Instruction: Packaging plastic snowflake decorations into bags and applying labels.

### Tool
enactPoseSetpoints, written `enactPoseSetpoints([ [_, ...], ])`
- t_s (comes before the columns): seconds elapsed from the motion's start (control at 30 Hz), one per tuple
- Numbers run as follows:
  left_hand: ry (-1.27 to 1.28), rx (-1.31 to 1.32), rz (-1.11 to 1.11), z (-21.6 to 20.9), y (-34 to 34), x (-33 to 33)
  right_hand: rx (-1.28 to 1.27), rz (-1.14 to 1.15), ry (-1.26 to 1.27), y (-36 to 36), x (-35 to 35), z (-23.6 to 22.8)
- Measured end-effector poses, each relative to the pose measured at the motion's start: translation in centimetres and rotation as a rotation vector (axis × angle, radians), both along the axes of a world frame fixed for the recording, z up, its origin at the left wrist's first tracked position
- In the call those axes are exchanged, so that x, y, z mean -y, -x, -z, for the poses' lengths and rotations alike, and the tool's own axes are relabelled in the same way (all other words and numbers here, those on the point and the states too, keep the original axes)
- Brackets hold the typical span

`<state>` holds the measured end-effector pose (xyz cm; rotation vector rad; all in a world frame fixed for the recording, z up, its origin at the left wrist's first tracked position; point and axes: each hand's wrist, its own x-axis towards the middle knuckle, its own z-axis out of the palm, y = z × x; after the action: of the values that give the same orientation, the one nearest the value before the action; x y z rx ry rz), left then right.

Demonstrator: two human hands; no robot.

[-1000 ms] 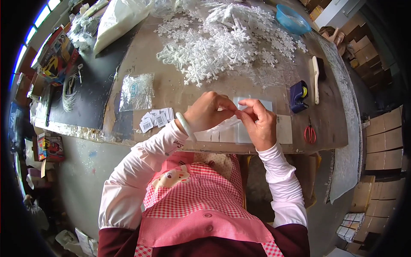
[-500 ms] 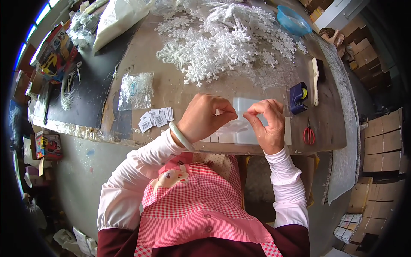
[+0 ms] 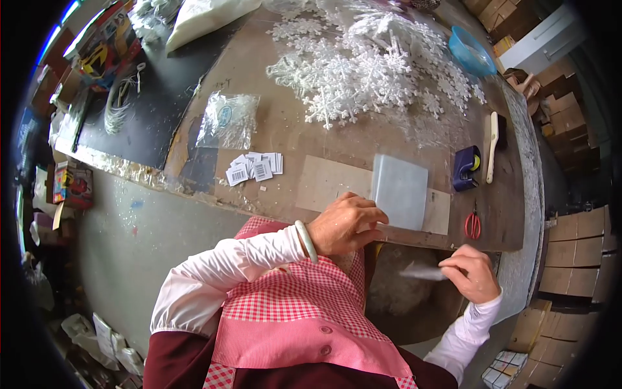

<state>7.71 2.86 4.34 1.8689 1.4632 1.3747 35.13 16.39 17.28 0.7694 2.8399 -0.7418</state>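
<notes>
My left hand [image 3: 350, 223], wrist ringed by a pale bangle, is at the table's front edge. Its loosely bent fingers are apart, and they hold nothing I can see. Their tips come close to the near left corner of a stack of translucent plastic bags [image 3: 400, 191]; whether they touch it I cannot tell. Out to the right, past the table edge, my right hand [image 3: 473, 273] pinches a thin translucent plastic piece [image 3: 424, 272], blurred by motion. The piece hangs above a shadowy opening [image 3: 402, 301] below the edge, with pale matter inside.
White glittery snowflake ornaments [image 3: 363, 71] are heaped at the back. On the left lie barcode tags [image 3: 256, 167] and a clear packet [image 3: 227, 120]. A tape dispenser [image 3: 465, 168], red-handled scissors [image 3: 473, 225] and a brush [image 3: 492, 146] are at right; a blue bowl [image 3: 472, 53] stands behind them.
The hands were close together over the bag stack, fingertips pinched. Now they are apart: my right hand has swung right and toward me with the plastic piece, and my left has come down and rightward, loosening.
</notes>
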Motion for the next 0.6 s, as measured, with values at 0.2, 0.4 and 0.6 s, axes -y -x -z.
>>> enactPoseSetpoints([
  [0.2, -0.059, -0.276, -0.322, 5.9, 1.2, 1.3, -0.098, 0.306, -0.109, -1.4, 0.3, 2.1],
  [0.4, -0.173, -0.222, -0.354, 7.3, 1.5, 1.7, -0.314, 0.112, -0.022, 5.4, -2.3, 9.1],
  [0.6, -0.192, -0.283, -0.351, 7.4, 1.3, 1.4, -0.408, 0.123, -0.056, 10.3, -4.5, 16.2],
])
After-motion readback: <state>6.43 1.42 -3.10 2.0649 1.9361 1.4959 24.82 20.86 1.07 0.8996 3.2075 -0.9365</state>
